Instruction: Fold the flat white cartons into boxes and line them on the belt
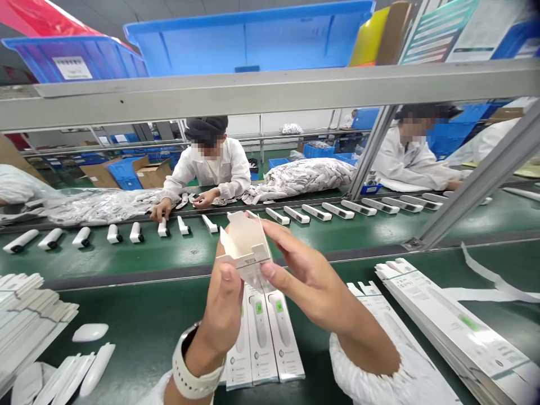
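A small white carton [246,243] with its top flaps open is held up in front of me by both hands. My left hand [222,306] grips its lower left side, thumb on the front. My right hand [301,270] pinches its right side, fingers behind, thumb in front. Below them three closed white product boxes [264,337] with a green mark lie side by side on the green table.
A stack of flat unfolded cartons [447,320] lies at right, white inserts [25,320] and white plastic pieces [84,365] at left. A green conveyor [169,247] carries several white devices. Two workers in white sit across it. Blue bins [253,39] rest on the shelf overhead.
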The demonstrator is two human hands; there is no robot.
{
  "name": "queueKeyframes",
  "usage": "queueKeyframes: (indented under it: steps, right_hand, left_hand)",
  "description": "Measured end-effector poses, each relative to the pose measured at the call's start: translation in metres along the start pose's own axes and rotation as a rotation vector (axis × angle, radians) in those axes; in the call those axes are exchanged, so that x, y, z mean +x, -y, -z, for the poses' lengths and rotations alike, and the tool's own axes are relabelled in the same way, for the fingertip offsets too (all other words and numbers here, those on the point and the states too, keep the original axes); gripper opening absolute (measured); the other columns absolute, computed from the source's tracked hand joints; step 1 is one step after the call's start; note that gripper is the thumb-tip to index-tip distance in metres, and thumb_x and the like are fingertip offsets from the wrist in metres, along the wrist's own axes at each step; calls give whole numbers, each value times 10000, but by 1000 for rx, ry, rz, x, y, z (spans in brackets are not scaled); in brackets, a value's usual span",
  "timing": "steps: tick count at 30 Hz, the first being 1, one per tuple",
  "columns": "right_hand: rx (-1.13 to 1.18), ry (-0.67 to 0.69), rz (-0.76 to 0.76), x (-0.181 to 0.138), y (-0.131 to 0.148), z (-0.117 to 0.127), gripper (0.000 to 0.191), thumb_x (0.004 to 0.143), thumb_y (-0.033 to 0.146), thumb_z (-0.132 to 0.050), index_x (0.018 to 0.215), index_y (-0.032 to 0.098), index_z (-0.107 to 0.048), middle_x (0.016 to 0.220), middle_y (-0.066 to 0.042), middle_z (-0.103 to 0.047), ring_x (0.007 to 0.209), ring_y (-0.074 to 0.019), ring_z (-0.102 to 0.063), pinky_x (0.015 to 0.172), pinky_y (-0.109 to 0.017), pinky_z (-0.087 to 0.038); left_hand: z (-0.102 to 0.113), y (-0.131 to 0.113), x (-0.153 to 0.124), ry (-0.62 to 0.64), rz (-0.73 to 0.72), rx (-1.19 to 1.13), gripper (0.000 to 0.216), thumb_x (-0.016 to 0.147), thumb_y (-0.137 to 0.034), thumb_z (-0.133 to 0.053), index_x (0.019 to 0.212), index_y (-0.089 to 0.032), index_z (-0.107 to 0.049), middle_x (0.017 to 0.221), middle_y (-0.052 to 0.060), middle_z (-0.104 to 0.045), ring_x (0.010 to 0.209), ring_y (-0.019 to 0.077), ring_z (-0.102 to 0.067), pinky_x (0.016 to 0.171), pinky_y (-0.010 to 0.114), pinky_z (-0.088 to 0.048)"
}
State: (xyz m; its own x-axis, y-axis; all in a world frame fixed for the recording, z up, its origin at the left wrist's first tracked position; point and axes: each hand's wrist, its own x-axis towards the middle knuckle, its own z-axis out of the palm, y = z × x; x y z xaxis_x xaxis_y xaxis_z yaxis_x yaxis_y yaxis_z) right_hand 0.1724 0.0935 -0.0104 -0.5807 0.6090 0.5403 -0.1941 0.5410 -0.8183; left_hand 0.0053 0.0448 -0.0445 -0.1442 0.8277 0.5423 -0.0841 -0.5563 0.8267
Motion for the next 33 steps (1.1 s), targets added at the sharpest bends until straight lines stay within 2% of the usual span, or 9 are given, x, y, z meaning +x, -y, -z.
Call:
queueKeyframes:
  steps: [3,6,13,19,21,23,27,30,33]
  right_hand:
    - [55,56,-43,-6,6,-19,563,1143,399,-655,1665,369,-447,1842,-19,-381,1719,-249,-337,1400,-468,-343]
    - [86,-83,-86,-11,8,-40,352,1168,414,-606,1511,406,-526,1810,22,-419,1710,-204,-346,1394,-439,-346]
    - [45,-360,154,-13,6,-59,363,1141,212,-559,1482,339,-573,1671,-60,-536,1642,-263,-423,1356,-510,-388]
    - [274,-567,36,-8,8,-55,353,1094,113,-514,1329,336,-653,1539,-43,-652,1505,-251,-578,1240,-477,-498]
    - [421,-506,-98,-6,10,-46,366,1087,121,-510,1326,330,-691,1539,-33,-678,1462,-257,-618,1244,-479,-488]
    - [549,-304,-197,-5,14,-33,354,1102,230,-575,1421,319,-700,1585,-44,-673,1437,-280,-642,1244,-482,-485]
    - [561,71,-142,-2,16,-1,426,1118,460,-671,1514,305,-693,1647,-58,-651,1502,-288,-614,1264,-456,-476]
    - [497,118,-19,0,14,5,346,1128,413,-682,1459,324,-729,1636,-48,-668,1462,-257,-660,1203,-423,-539]
    - [566,66,-4,1,11,-6,181,1119,319,-696,1284,312,-770,1550,-56,-732,1425,-264,-705,1162,-461,-590]
  left_hand:
    - [-11,-4,-6,-168,13,51,531,1146,-638,-463,1578,-348,-567,1490,72,-726,1365,277,-723,1125,424,-624]
    - [-15,-6,-11,-241,-35,240,511,1140,-541,-551,1613,-348,-553,1587,61,-683,1380,278,-726,1102,391,-640]
    - [-23,-4,-18,-194,-175,97,470,1171,-351,-448,1635,-356,-522,1559,89,-674,1402,294,-706,1181,499,-612]
    - [-15,7,-4,10,-642,307,665,1055,-234,-741,1651,-287,-450,1538,162,-609,1423,282,-646,1119,458,-624]
    - [-6,8,2,88,-683,474,536,1079,-234,-714,1592,-239,-558,1477,164,-646,1370,254,-664,1090,404,-616]
    - [3,3,7,55,-682,538,368,1108,-299,-677,1467,-219,-668,1422,153,-684,1315,246,-684,1064,385,-606]
    - [15,-18,8,118,-535,284,257,1122,-421,-646,1249,-216,-735,1232,112,-771,1280,261,-716,1047,370,-603]
    - [17,-33,5,276,-400,229,297,1107,-491,-650,1262,-249,-724,1326,120,-778,1247,259,-747,940,335,-644]
    - [16,-37,4,263,-388,310,300,1062,-463,-735,1301,-288,-687,1401,105,-770,1303,262,-747,994,347,-652]
